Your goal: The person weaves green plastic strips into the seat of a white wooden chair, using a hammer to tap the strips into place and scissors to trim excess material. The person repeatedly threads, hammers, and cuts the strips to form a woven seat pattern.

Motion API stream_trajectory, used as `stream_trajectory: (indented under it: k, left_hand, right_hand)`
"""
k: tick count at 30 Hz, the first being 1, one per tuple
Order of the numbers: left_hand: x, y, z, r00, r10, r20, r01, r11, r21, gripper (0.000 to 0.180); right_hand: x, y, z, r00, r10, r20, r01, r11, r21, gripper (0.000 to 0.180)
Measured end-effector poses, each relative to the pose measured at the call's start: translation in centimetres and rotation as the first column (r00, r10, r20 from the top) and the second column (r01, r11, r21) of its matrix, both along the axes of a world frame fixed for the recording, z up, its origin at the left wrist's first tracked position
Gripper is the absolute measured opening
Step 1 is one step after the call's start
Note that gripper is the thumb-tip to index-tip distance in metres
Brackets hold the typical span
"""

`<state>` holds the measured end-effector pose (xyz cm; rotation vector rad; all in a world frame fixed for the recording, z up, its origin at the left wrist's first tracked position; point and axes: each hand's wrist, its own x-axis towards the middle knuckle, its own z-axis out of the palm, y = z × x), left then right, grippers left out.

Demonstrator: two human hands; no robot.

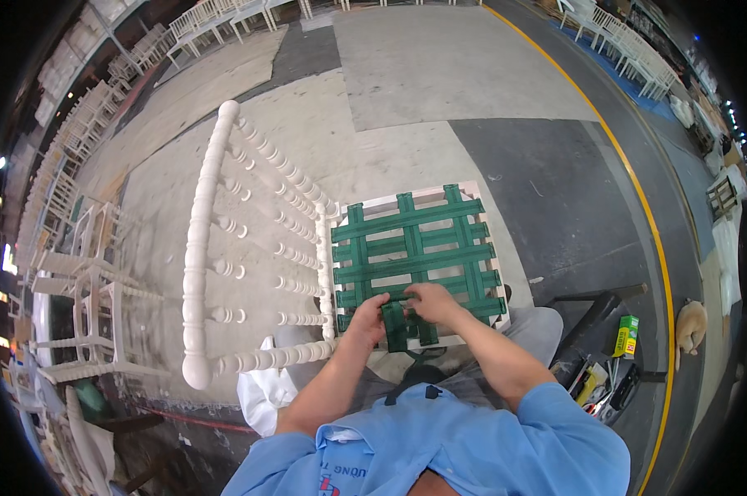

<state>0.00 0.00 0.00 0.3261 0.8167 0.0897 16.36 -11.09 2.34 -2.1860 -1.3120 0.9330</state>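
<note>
A white wooden chair frame lies before me, its back of turned spindles and posts [196, 264] reaching out to the left. Dark green webbing [412, 236] crosses its seat frame in an open woven grid. At the near edge of the seat, my left hand [368, 318] is closed on a green webbing strap [396, 329] that hangs down in a short folded length. My right hand [434, 304] pinches the webbing just to the right, close to the left fingertips. Both hands hide part of the near seat rail.
On my right sits a tray of hand tools [605, 388], with a green and yellow box [626, 337] beside it. Beyond the yellow floor line [634, 178] lies a tan animal [691, 326]. White chair frames [92, 322] stand at left, and rows of chairs [621, 50] line the far sides.
</note>
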Motion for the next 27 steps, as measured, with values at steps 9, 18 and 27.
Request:
stream_trajectory:
  k: [9, 18, 27]
  left_hand:
    - [1.1, -1.8, -1.0, 0.917, 0.399, -0.022, -0.399, 0.912, -0.100, 0.042]
    - [-0.7, -1.6, 0.1, 0.934, -0.033, -0.357, 0.213, 0.851, 0.479, 0.051]
    - [4.8, 3.0, 2.3, 0.973, 0.223, 0.060, -0.231, 0.946, 0.230, 0.031]
  right_hand:
    - [1.0, 6.8, -2.8, 0.775, -0.439, -0.454, 0.258, 0.876, -0.407, 0.029]
    - [-0.7, 5.3, -2.6, 0.474, -0.504, -0.722, 0.552, 0.809, -0.203, 0.017]
    - [2.8, 10.2, -1.9, 0.828, -0.453, -0.330, 0.501, 0.862, 0.073, 0.019]
